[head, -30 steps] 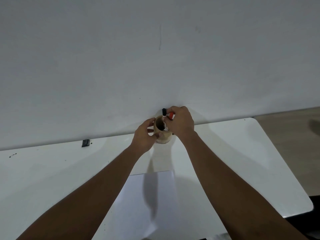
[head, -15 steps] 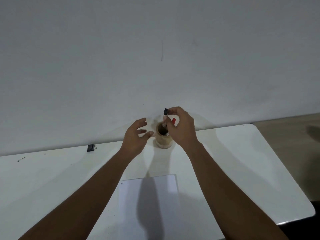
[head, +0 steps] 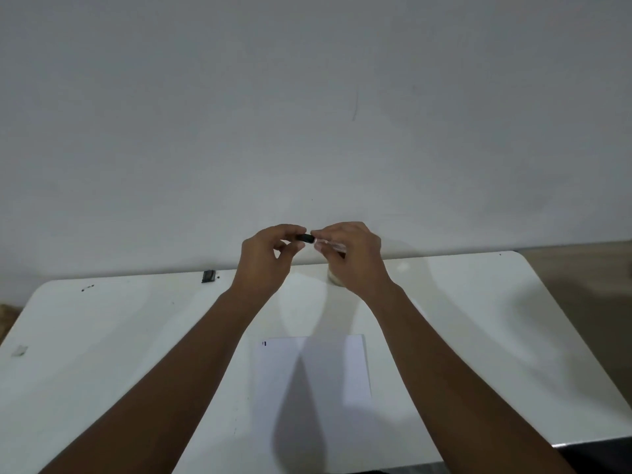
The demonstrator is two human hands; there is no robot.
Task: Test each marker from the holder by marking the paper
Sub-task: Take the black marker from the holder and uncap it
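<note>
Both hands are raised above the far edge of the white table (head: pixel 478 319). My right hand (head: pixel 352 254) grips the pale barrel of a marker (head: pixel 330 244) held roughly level. My left hand (head: pixel 266 258) pinches the marker's black cap (head: pixel 305 238) between thumb and fingers. The tan holder (head: pixel 333 278) stands behind my right wrist, mostly hidden. A white sheet of paper (head: pixel 328 364) lies on the table below the hands, with a small dark mark (head: pixel 264 343) at its top left corner.
A small dark object (head: pixel 208 276) sits at the table's back edge on the left. A grey scrap (head: pixel 19 350) lies near the left edge. A plain wall rises directly behind the table. Bare floor shows at the right.
My right hand lifted the black-capped marker out of the holder and turned it level. My left hand left the holder and took hold of the cap. The camera tilted down.
</note>
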